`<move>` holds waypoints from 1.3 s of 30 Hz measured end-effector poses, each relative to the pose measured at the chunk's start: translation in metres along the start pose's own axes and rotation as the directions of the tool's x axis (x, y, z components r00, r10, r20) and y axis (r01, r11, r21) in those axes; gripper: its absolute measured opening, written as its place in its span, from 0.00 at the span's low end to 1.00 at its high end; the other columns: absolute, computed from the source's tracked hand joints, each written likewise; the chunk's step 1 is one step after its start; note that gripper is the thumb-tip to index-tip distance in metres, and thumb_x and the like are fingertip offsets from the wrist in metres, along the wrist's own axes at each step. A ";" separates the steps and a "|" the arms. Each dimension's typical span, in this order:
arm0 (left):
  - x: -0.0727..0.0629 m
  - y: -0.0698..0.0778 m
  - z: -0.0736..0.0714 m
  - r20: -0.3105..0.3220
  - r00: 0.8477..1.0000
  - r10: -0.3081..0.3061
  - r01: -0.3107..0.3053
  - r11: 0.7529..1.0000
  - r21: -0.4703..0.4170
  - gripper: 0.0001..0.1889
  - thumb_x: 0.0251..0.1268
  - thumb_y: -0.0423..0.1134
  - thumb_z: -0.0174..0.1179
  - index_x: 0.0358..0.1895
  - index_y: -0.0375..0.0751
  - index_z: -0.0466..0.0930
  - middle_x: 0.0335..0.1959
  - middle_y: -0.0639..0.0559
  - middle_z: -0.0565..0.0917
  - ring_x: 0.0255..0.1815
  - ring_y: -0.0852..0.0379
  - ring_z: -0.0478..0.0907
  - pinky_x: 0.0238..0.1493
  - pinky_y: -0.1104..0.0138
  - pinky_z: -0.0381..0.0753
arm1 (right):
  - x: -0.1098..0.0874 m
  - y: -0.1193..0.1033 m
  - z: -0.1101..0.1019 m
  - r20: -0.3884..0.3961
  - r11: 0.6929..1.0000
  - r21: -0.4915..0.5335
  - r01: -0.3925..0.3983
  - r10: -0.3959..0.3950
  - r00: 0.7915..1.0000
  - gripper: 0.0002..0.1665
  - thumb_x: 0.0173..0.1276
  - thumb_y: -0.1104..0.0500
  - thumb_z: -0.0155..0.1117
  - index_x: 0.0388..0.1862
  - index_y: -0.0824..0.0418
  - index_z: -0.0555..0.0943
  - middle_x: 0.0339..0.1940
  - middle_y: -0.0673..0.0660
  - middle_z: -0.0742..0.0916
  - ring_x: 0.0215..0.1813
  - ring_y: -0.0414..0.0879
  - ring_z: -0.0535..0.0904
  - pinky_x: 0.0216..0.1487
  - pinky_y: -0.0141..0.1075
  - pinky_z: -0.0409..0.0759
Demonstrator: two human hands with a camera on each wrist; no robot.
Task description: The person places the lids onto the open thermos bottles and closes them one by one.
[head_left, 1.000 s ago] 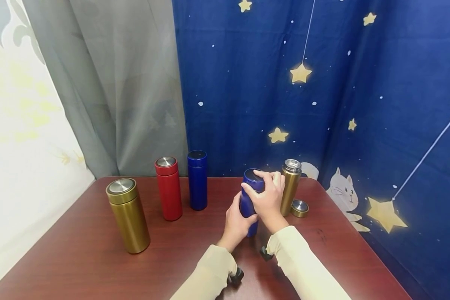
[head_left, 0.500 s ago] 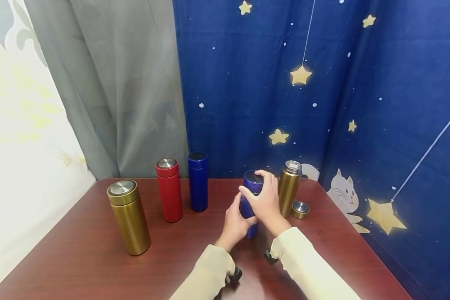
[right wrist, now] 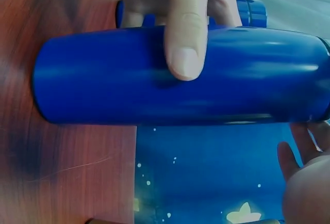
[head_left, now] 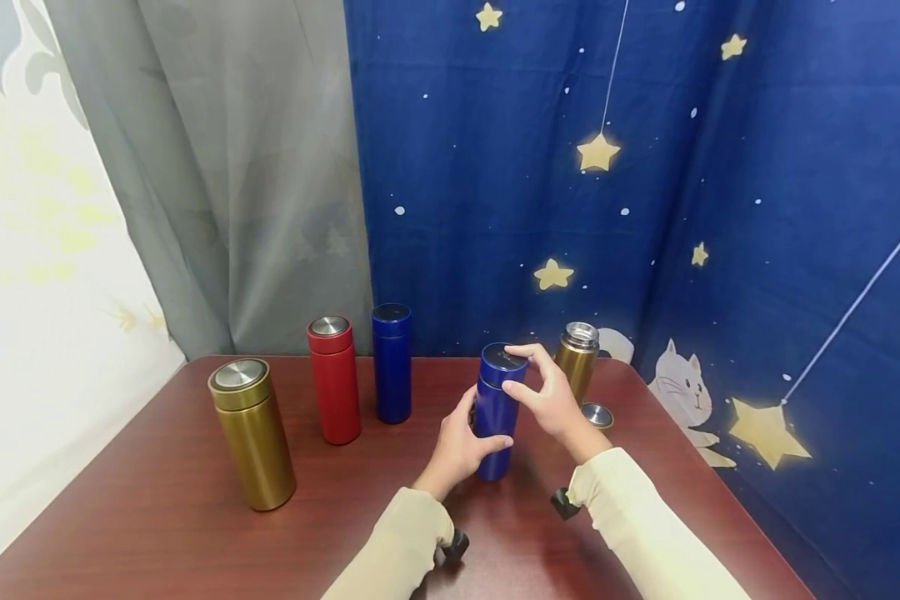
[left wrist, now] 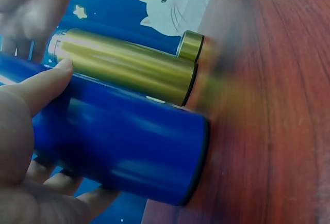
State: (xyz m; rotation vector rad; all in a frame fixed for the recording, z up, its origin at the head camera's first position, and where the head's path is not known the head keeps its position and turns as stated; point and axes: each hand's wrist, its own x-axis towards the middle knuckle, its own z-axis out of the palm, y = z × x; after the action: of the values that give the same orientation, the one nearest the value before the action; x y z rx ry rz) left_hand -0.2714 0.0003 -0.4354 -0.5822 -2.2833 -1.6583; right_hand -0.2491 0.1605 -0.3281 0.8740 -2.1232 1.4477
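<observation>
A blue thermos (head_left: 495, 412) stands upright near the middle of the table. My left hand (head_left: 453, 450) holds its body, with the thumb across the near side, as the right wrist view also shows on the thermos (right wrist: 113, 79). My right hand (head_left: 551, 400) grips the lid (head_left: 494, 374) by its edge, index finger at the top rim and thumb near the seam. The lid sits on the body. Behind the right hand stands an uncapped gold thermos (head_left: 576, 362), partly covered by it. Its silver-topped cap (head_left: 597, 414) lies on the table alongside.
To the left stand a capped red thermos (head_left: 335, 392), another blue thermos (head_left: 393, 375) and a wide gold thermos (head_left: 257, 450). The dark red wooden table (head_left: 195, 550) ends at a starry blue curtain (head_left: 457, 167) and a grey one (head_left: 285, 167).
My right hand has turned at the lid, its wrist swinging to the right, so more of the blue thermos shows. The left hand and the blue thermos stay nearly in place.
</observation>
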 end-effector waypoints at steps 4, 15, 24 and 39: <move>-0.002 0.003 0.002 -0.045 0.999 -0.005 0.007 0.999 0.035 0.48 0.47 0.44 0.78 0.72 0.44 0.60 0.58 0.44 0.78 0.54 0.46 0.79 0.56 0.51 0.77 | -0.001 0.018 0.001 -0.003 0.999 -0.038 0.009 -0.009 1.000 0.28 0.61 0.71 0.65 0.61 0.70 0.72 0.58 0.68 0.79 0.62 0.64 0.72 0.65 0.61 0.61; -0.007 0.003 0.006 -0.139 0.990 0.006 0.008 0.995 0.103 0.48 0.46 0.47 0.78 0.72 0.44 0.60 0.58 0.43 0.78 0.53 0.46 0.78 0.55 0.50 0.76 | -0.002 0.038 0.013 -0.108 0.949 -0.312 0.035 -0.072 0.992 0.28 0.59 0.53 0.73 0.59 0.55 0.77 0.53 0.55 0.82 0.57 0.51 0.73 0.58 0.53 0.72; -0.010 0.007 0.012 -0.232 0.972 0.026 0.010 0.988 0.155 0.48 0.44 0.47 0.78 0.70 0.43 0.63 0.57 0.43 0.79 0.52 0.45 0.79 0.55 0.49 0.77 | 0.001 0.036 0.027 -0.217 0.893 -0.439 0.100 -0.213 0.953 0.31 0.52 0.51 0.79 0.54 0.59 0.79 0.45 0.56 0.83 0.50 0.51 0.71 0.50 0.45 0.73; 0.002 0.009 -0.017 -0.039 0.999 -0.018 0.019 0.999 0.027 0.48 0.49 0.43 0.76 0.74 0.45 0.57 0.62 0.42 0.75 0.59 0.43 0.76 0.59 0.48 0.74 | 0.006 0.043 0.020 -0.104 0.969 -0.246 0.028 -0.055 0.993 0.27 0.60 0.55 0.73 0.58 0.55 0.77 0.55 0.56 0.82 0.61 0.51 0.74 0.62 0.51 0.70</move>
State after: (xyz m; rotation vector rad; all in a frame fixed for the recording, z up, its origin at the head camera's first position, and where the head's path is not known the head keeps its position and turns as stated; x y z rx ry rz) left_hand -0.2690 -0.0133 -0.4213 -0.5199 -2.2872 -1.6291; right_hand -0.2834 0.1513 -0.3597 0.7234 -2.1303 1.1538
